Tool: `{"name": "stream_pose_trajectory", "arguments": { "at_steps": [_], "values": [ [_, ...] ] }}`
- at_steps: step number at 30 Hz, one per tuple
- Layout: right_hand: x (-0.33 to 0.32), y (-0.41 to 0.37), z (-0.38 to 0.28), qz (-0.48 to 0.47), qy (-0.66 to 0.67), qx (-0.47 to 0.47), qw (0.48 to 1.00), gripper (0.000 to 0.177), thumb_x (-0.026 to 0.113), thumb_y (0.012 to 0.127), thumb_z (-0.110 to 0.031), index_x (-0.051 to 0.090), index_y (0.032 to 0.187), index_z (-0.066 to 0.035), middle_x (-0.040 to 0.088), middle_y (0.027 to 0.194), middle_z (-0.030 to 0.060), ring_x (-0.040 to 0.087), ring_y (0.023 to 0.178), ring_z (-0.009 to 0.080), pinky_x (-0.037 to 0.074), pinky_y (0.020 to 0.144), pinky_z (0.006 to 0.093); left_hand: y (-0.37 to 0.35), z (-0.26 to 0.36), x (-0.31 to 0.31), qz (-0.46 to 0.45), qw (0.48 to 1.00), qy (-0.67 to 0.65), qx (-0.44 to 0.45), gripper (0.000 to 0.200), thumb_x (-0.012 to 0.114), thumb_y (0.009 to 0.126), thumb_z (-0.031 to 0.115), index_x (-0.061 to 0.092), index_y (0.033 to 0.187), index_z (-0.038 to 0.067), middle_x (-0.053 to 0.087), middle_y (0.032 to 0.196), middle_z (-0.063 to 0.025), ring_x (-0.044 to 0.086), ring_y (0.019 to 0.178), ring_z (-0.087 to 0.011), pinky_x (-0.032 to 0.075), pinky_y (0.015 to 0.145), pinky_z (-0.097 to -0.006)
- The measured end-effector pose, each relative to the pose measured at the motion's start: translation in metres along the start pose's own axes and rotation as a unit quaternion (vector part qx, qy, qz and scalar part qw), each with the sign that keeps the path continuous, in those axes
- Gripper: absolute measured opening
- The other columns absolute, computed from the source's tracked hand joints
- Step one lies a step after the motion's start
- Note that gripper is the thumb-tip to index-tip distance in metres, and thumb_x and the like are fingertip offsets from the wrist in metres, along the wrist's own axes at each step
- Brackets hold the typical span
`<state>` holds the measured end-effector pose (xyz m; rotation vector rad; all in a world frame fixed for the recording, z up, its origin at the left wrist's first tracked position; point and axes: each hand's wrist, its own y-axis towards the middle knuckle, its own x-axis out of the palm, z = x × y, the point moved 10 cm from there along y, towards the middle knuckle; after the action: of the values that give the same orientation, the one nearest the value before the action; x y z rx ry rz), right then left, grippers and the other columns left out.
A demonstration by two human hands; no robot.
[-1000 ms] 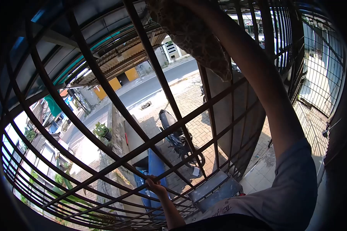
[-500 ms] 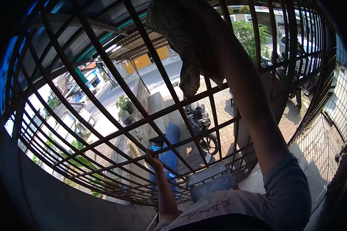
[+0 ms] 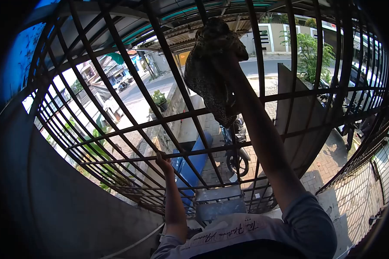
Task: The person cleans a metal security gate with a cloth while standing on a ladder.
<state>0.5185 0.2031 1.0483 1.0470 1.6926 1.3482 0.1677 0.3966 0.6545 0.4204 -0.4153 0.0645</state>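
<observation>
A dark patterned cloth [image 3: 204,80] is bunched in my right hand [image 3: 230,64], raised high against an upright bar of the metal grille [image 3: 183,116]. One end of the cloth hangs below the wrist, and the fingers are partly hidden in shadow and folds. Lower down, my left hand [image 3: 163,162] is wrapped around a thin horizontal bar [image 3: 203,151] of the same grille.
Beyond the bars stand a parked motorcycle [image 3: 237,155], a long blue object [image 3: 194,166] and a potted plant [image 3: 159,98]. A grey step-like surface [image 3: 220,209] lies just below me. A plain wall [image 3: 73,203] rises on the left.
My right hand and the cloth have come down from the top edge into fuller view at the upright bar. My left hand keeps its hold. The camera view has tilted upward.
</observation>
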Motion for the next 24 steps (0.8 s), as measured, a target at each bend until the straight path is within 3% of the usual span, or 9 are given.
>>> {"name": "stream_pose_trajectory", "arguments": {
  "at_steps": [1,3,6,11,15,17,18,21,24],
  "values": [
    [-0.005,-0.006,-0.008,0.0,0.007,-0.005,1.0,0.027,0.056,0.087,-0.017,0.059,0.11,-0.003,0.061,0.107,0.0181,0.057,0.104,0.0324,0.044,0.092,0.0425,0.0,0.001,0.001,-0.009,1.0,-0.015,0.005,0.051,0.04,0.096,0.054,0.036,0.064,0.016,0.028,0.051,0.0055,0.024,0.041,-0.0067,0.017,0.04,-0.0249],
    [-0.003,-0.015,-0.003,-0.051,0.096,0.085,0.99,0.034,0.052,0.092,-0.022,0.054,0.118,-0.002,0.057,0.118,0.0201,0.054,0.113,0.0323,0.041,0.098,0.0409,0.002,0.001,0.001,-0.013,0.999,-0.029,0.014,0.052,0.038,0.096,0.056,0.036,0.064,0.016,0.027,0.051,0.0057,0.023,0.041,-0.0067,0.016,0.04,-0.0246],
    [-0.002,-0.016,0.0,-0.051,0.108,0.085,0.989,0.037,0.056,0.09,-0.025,0.054,0.118,-0.002,0.057,0.119,0.0199,0.054,0.114,0.0318,0.041,0.098,0.0398,0.004,-0.002,-0.003,-0.015,0.999,-0.037,0.028,0.047,0.034,0.099,0.052,0.039,0.069,0.016,0.03,0.052,0.0057,0.023,0.039,-0.0057,0.017,0.036,-0.0229],
    [0.004,-0.018,0.004,-0.081,0.149,0.097,0.981,0.037,0.055,0.089,-0.023,0.054,0.121,-0.003,0.056,0.121,0.0202,0.053,0.116,0.0334,0.04,0.1,0.0407,0.005,-0.003,-0.001,0.0,1.0,-0.026,-0.001,0.051,0.035,0.096,0.058,0.038,0.065,0.017,0.028,0.05,0.0062,0.023,0.039,-0.0063,0.016,0.038,-0.024],
    [0.022,-0.014,0.002,-0.19,-0.032,0.042,0.98,0.037,0.05,0.09,-0.019,0.053,0.124,-0.004,0.055,0.126,0.0202,0.049,0.121,0.0345,0.036,0.104,0.0433,0.007,-0.003,-0.003,0.008,0.999,-0.039,0.028,0.046,0.036,0.099,0.049,0.04,0.066,0.017,0.03,0.051,0.0058,0.025,0.038,-0.0065,0.017,0.038,-0.0245],
    [0.015,-0.016,0.001,-0.161,-0.029,0.048,0.985,0.036,0.049,0.09,-0.02,0.056,0.121,-0.003,0.055,0.126,0.0204,0.05,0.12,0.0328,0.037,0.104,0.0424,0.007,-0.004,-0.005,0.022,0.999,-0.04,0.025,0.045,0.036,0.099,0.048,0.04,0.067,0.017,0.031,0.052,0.0058,0.025,0.039,-0.0061,0.016,0.039,-0.0242],
    [0.014,-0.015,0.008,-0.103,0.027,0.033,0.994,0.034,0.049,0.09,-0.021,0.059,0.117,-0.003,0.058,0.12,0.021,0.055,0.114,0.0329,0.04,0.1,0.0426,0.008,-0.007,-0.007,0.022,0.999,-0.047,0.015,0.044,0.036,0.098,0.049,0.04,0.067,0.017,0.031,0.053,0.0061,0.025,0.04,-0.0059,0.016,0.039,-0.0239],
    [0.018,-0.014,0.009,-0.118,-0.07,0.005,0.991,0.033,0.049,0.09,-0.023,0.061,0.113,-0.003,0.061,0.115,0.0203,0.058,0.108,0.0329,0.044,0.096,0.0423,0.007,-0.006,-0.005,0.026,0.999,-0.047,0.001,0.042,0.035,0.099,0.047,0.035,0.068,0.019,0.031,0.055,0.0048,0.023,0.04,-0.0063,0.016,0.038,-0.023],
    [0.011,-0.013,0.011,-0.099,-0.017,0.037,0.994,0.032,0.05,0.09,-0.025,0.062,0.111,-0.004,0.063,0.111,0.0193,0.06,0.105,0.0326,0.046,0.092,0.0427,0.004,-0.002,-0.003,0.022,0.999,-0.038,0.005,0.042,0.034,0.099,0.049,0.038,0.07,0.017,0.032,0.057,0.0045,0.025,0.043,-0.006,0.018,0.039,-0.0227]
  ]
}}
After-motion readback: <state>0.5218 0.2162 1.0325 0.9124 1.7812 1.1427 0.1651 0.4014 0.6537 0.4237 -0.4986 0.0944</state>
